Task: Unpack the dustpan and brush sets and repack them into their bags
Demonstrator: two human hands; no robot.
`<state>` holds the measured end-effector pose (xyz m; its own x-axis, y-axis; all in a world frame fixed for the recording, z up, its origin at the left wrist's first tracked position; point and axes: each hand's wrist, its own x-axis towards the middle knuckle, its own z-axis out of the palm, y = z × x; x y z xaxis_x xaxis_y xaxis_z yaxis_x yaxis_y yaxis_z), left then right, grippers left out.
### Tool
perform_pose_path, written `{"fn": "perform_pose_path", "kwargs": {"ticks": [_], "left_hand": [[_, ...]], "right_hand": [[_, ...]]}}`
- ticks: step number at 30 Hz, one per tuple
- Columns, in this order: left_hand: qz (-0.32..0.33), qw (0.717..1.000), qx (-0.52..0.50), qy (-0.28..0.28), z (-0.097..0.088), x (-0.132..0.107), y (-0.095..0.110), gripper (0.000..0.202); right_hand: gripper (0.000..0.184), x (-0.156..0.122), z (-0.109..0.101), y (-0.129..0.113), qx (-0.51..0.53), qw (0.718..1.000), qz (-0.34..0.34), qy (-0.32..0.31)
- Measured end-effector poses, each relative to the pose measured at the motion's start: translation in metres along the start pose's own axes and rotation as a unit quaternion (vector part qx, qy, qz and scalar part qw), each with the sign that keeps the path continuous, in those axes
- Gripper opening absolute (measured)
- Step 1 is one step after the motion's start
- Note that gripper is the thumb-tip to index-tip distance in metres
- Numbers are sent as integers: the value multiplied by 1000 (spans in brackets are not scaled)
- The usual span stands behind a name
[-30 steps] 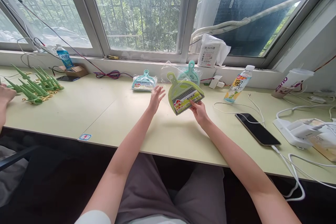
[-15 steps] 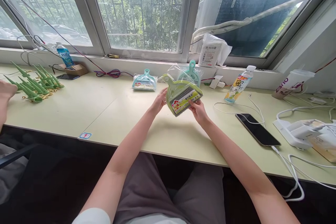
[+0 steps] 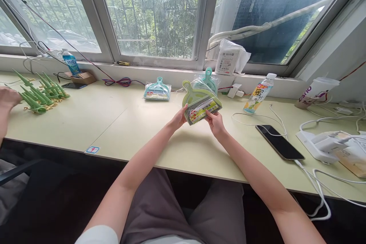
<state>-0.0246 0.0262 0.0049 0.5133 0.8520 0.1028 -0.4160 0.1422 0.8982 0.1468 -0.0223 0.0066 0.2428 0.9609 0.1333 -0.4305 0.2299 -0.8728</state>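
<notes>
Green dustpan set (image 3: 202, 93), tilted above the table (image 3: 134, 133), label (image 3: 203, 109) outward. Left hand (image 3: 180, 118) and right hand (image 3: 215, 122) close their fingers on its lower-left and lower-right edges, presumably for steadiness; two turquoise sets (image 3: 157, 93) sit beyond, apparently kept within reach.

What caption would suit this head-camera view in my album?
Left hand and right hand grip a wrapped green dustpan-and-brush set; two turquoise sets sit farther back, near the windowsill.

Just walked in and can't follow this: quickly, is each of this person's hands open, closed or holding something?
Left hand: closed on the lower left edge of the green dustpan pack.
Right hand: closed on its lower right edge.
</notes>
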Motion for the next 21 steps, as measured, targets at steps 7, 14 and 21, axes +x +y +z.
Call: {"fn": "perform_pose_path", "kwargs": {"ticks": [7,14,21], "left_hand": [[12,998,62,-23,7,-3,-4,60],[92,988,124,-1,17,-7,-3,65],[110,988,64,88,24,-5,-10,59]], "right_hand": [[33,-1,1,1,9,999,-20,32],[31,-1,3,6,29,998,-19,52],[26,-1,2,7,50,997,-10,54]]}}
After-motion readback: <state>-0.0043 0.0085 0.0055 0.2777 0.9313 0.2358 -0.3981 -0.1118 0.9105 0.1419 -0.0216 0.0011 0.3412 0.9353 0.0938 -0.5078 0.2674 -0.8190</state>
